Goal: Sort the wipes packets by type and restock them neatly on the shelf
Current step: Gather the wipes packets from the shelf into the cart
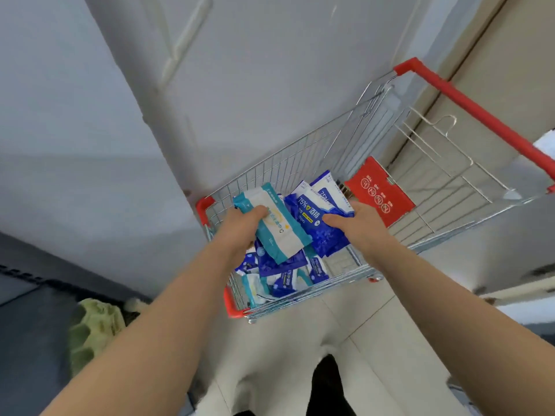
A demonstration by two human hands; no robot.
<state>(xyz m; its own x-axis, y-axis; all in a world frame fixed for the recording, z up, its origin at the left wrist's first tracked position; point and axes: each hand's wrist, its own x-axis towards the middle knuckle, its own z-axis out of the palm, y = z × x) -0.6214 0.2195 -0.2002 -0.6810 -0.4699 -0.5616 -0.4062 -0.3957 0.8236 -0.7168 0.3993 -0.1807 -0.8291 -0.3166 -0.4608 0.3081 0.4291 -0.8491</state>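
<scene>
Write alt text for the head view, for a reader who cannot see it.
A person's left hand holds a teal-and-white wipes packet and the right hand holds a blue alcohol wipes packet, both over a wire shopping cart with red trim. More blue and teal packets lie jumbled in the cart, which stands on a tiled floor beside a grey wall.

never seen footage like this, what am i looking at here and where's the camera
There is no machine here, just a person's two bare arms. The single picture comes from a camera worn on the head, looking down. Below is a wire shopping cart with a red handle. The left hand grips a teal and white packet of wipes; the right hand grips a blue packet marked 75%. More loose packets of both colours lie jumbled in the cart.
</scene>
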